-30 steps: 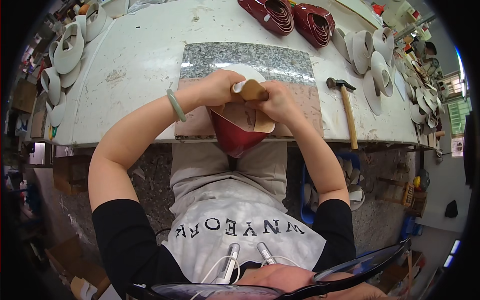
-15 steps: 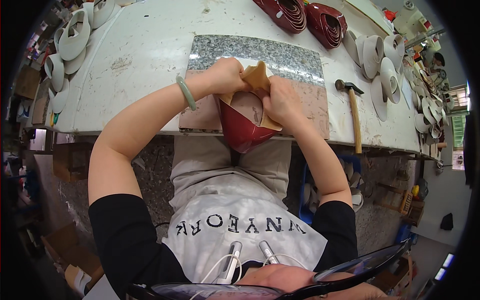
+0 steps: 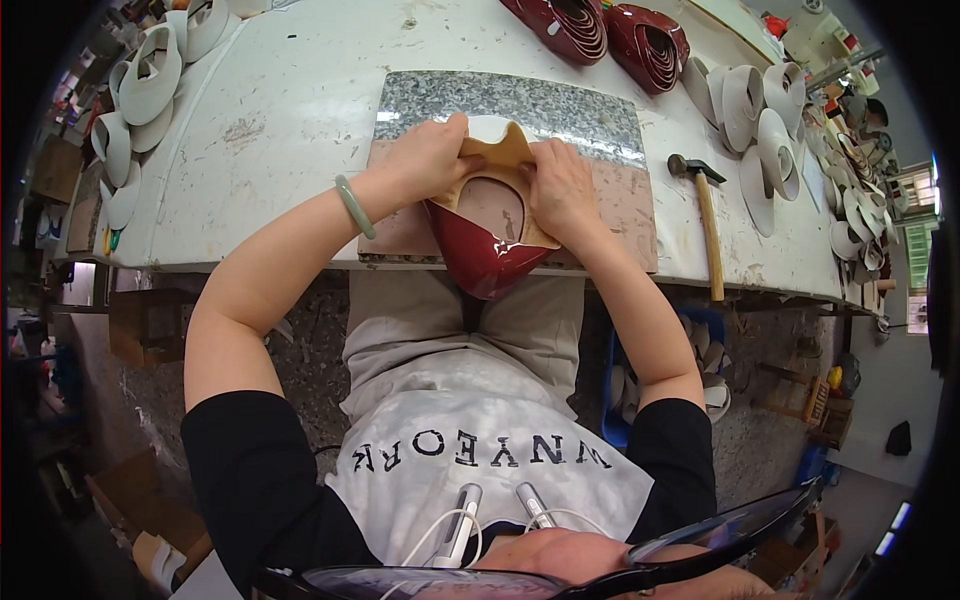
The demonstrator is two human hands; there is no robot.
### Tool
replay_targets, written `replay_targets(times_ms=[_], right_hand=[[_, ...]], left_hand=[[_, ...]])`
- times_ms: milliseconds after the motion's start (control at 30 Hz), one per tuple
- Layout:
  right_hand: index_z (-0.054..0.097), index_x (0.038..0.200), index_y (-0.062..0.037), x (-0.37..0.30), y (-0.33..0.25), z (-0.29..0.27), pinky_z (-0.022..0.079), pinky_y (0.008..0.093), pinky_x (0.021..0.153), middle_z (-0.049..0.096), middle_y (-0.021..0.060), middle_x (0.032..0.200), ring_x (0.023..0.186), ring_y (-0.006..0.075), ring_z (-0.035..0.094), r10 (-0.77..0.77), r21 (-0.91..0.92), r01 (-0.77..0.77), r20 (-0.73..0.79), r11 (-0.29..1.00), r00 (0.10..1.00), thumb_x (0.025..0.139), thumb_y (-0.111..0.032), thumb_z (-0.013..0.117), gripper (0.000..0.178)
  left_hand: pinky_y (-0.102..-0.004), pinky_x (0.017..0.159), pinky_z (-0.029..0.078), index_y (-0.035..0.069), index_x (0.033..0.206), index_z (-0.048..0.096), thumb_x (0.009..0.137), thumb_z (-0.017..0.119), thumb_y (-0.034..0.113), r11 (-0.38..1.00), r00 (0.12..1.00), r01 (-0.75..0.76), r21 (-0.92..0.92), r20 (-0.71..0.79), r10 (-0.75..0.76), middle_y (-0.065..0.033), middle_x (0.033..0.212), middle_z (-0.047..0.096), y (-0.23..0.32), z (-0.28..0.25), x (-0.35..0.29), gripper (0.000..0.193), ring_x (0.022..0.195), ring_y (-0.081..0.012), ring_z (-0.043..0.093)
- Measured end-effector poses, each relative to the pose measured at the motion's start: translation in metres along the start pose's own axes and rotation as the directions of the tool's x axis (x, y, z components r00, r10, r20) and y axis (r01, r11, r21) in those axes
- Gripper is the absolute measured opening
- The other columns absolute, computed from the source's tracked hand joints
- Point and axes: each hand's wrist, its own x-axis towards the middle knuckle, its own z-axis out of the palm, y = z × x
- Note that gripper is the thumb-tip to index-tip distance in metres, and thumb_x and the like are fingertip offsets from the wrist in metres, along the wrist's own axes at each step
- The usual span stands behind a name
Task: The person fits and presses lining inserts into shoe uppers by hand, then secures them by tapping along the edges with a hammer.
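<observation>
Glossy dark-red shoe upper (image 3: 485, 262) at the near edge of the stone slab (image 3: 620, 215) on the white bench (image 3: 250, 190); its pointed toe faces the wearer and juts past the slab's front edge. Tan lining (image 3: 502, 153) shows around the opening, with a white curved piece (image 3: 488, 128) at the far end. Risks, as judged: if the two hands pull unevenly, the rim could skew or the lining wrinkle; too hard a pull might stretch the edge. With the toe unsupported, a slackened grip could let the piece tip toward the lap, and the shiny skin might scuff on the slab's edge. Hammer (image 3: 708, 220) lies right of the slab, handle reaching the bench's near edge; a wide sweep of the right forearm could knock it off. Left hand (image 3: 428, 160): fingers curled nearly closed, thumb forward, pinching the far left part of the rim; green bangle (image 3: 354, 207) on that wrist. Right hand (image 3: 565, 190): fingers bent and close together, gripping the rim's right side, the fingertips partly hidden by the lining. Hands apart, lining spanning between them. How firmly either one presses, cannot tell.
</observation>
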Motion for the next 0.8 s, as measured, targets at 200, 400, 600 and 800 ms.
replay_targets(times_ms=[200,400,600,800], right_hand=[[0.061,0.101,-0.0096,0.019,0.037,0.003,0.042,0.0413,0.083,0.059,0.0097,0.100,0.097,0.0297,0.054,0.115,-0.007,-0.114,0.026,0.993,0.993,0.084,-0.008,0.059,0.017],[0.061,0.108,-0.0054,0.030,0.025,-0.038,0.043,0.0399,0.093,0.061,0.0122,0.108,0.107,0.0305,0.054,-0.161,0.178,0.170,-0.063,0.969,0.985,0.081,-0.006,0.064,0.028],[0.039,0.144,-0.0158,0.006,0.019,-0.033,0.022,0.0415,0.115,0.036,0.0062,0.149,0.141,0.0206,0.028,-0.444,0.220,0.389,0.527,0.895,0.725,0.097,-0.035,0.045,0.051],[0.022,0.151,-0.0141,0.034,0.019,-0.039,0.006,0.0475,0.118,0.023,0.0049,0.156,0.146,0.0228,0.013,-0.123,-0.080,0.225,0.642,0.971,0.757,0.095,-0.046,0.043,0.068]], left_hand=[[-0.0411,0.074,0.051,0.000,0.099,0.056,0.081,0.072,0.036,0.997,0.998,0.055,-0.057,0.025,-0.054,-0.0212,0.089,0.066,-0.008,-0.003,0.006,0.043,0.087,-0.0363,0.064],[-0.0401,0.078,0.051,-0.003,0.098,0.064,0.082,0.068,0.037,0.993,0.980,0.114,0.026,0.164,-0.117,-0.0229,0.096,0.066,-0.010,-0.009,0.020,0.044,0.090,-0.0352,0.065],[-0.0424,0.071,0.051,-0.005,0.083,0.066,0.084,0.064,0.043,0.992,0.986,0.111,0.068,0.121,-0.118,-0.0236,0.079,0.066,-0.023,0.003,0.037,0.048,0.077,-0.0365,0.066],[-0.0399,0.074,0.050,-0.004,0.097,0.063,0.079,0.068,0.049,0.997,0.957,0.078,0.020,0.280,-0.080,-0.0237,0.090,0.066,0.005,-0.027,0.009,0.056,0.086,-0.0363,0.065]])
